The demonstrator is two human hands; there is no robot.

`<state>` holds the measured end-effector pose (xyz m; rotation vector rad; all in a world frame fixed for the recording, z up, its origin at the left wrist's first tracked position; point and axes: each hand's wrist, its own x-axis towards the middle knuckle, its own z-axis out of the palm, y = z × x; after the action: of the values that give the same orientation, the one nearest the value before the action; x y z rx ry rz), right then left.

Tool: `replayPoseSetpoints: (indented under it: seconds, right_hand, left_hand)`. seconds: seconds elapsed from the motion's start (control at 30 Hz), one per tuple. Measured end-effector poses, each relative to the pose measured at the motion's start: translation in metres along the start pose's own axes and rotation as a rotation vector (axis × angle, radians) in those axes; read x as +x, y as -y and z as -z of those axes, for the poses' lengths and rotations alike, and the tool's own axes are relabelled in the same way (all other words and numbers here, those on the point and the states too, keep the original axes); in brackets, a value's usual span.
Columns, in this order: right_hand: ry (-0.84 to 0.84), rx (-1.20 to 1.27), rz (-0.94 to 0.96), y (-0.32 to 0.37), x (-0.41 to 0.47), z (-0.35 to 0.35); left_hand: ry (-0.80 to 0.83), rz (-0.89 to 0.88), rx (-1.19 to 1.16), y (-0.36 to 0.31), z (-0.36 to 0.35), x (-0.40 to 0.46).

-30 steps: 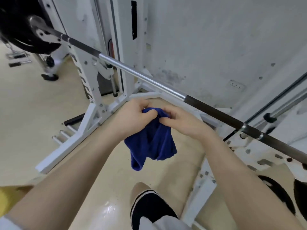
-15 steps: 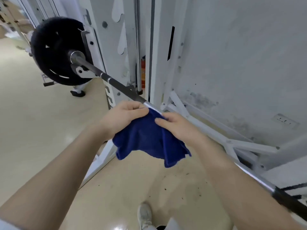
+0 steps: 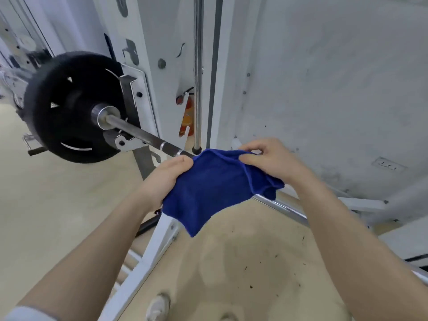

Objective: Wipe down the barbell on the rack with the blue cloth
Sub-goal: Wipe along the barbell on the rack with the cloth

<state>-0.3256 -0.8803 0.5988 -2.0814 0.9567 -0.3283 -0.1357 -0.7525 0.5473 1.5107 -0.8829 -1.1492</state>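
No legible writing or brand marks anywhere; white marks on the plate are too blurred to read. Nearest: a light shoe [image 3: 157,308] at bottom edge on beige floor [image 3: 46,216]. Both forearms reach in. Left hand [image 3: 165,179] grips the left edge of the blue cloth [image 3: 213,188], fingers curled tight round the fabric, thumb on top. Right hand [image 3: 271,158] pinches the cloth's upper right edge between thumb and bent fingers, fingertips hidden behind the fold. Cloth is stretched between the hands and draped over the barbell [image 3: 148,137], covering the shaft there; bare chrome shows again below right of the cloth. Bar runs up-left over the white rack [image 3: 141,105] hook to a black weight plate [image 3: 69,107]. Behind: red fire extinguisher [image 3: 187,117], grey wall with socket [image 3: 388,164].
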Motion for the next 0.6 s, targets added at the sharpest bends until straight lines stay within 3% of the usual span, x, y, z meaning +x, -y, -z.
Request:
replayPoseSetpoints:
  seconds: [0.13,0.27,0.33,0.47,0.53,0.6]
  right_hand:
    - [0.003,-0.285,-0.039,0.041,0.063,-0.001]
    - [-0.298,-0.53,-0.121,0.054,0.111,-0.051]
    - [-0.35,-0.532,-0.122,0.046,0.111,-0.09]
    - [-0.11,-0.519,-0.262,0.026,0.101,-0.144]
    - [-0.008,-0.5,-0.244,0.023,0.102,-0.138]
    - [0.148,-0.434,-0.246,0.022,0.105,-0.125]
  left_hand:
    - [0.24,0.072,0.122,0.019,0.036,0.021]
    - [0.215,0.051,0.331,0.028,0.056,0.045]
    - [0.215,0.046,0.5,0.035,0.063,0.056]
    - [0.137,-0.051,0.903,0.035,0.077,0.063]
    - [0.008,-0.25,0.965,0.023,0.088,0.066]
    - [0.038,-0.574,1.059,0.014,0.099,0.075]
